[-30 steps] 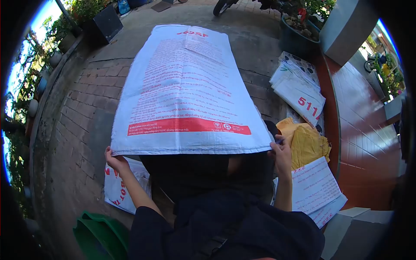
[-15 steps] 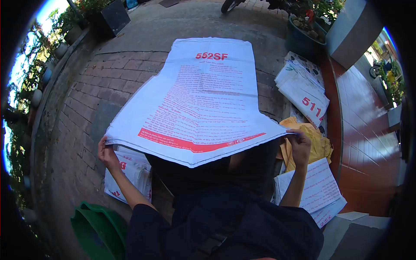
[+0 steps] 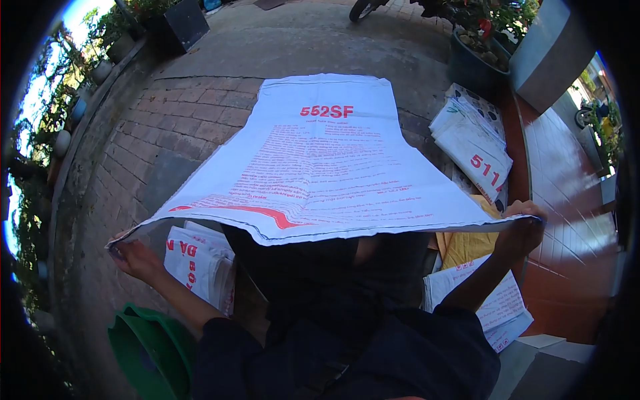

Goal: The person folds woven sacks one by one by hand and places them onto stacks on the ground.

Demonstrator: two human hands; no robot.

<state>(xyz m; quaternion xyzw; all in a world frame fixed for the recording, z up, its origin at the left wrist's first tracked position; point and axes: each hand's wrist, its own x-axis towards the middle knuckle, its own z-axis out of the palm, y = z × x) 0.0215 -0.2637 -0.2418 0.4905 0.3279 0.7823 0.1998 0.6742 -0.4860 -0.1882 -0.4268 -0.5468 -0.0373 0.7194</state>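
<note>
1. Paved ground point(image 3: 200, 110) is running below everything, with a shiny red-brown floor point(image 3: 567, 267) lying on the right.
2. White sack point(image 3: 373, 160), printed "552SF" at its far end, is stretching across the middle, in front of the person. Main change: its near edge is spreading wider left to right as the hands are moving apart. The sack is now flaring toward the near side, narrower at the far end. The pull seems to be drawing the two near corners out, but the edge is still dipping left of centre, so tension looks uneven.
3. Folded "511" sacks point(image 3: 475, 157) are lying on the far right; folded printed sacks point(image 3: 500, 303) are lying on the near right.
4. Green container point(image 3: 160, 322) is sitting near left; folded white sacks point(image 3: 193, 260) are resting just beyond it.
5. Yellow material point(image 3: 470, 248) is showing between the right-hand piles, partly hidden by the white sack.
6. Left hand point(image 3: 139, 260): grip is closing on the near-left corner.
7. Right hand point(image 3: 523, 233): grip is holding the near-right corner, above the yellow material; exact finger placement is blurring, can't tell.
</note>
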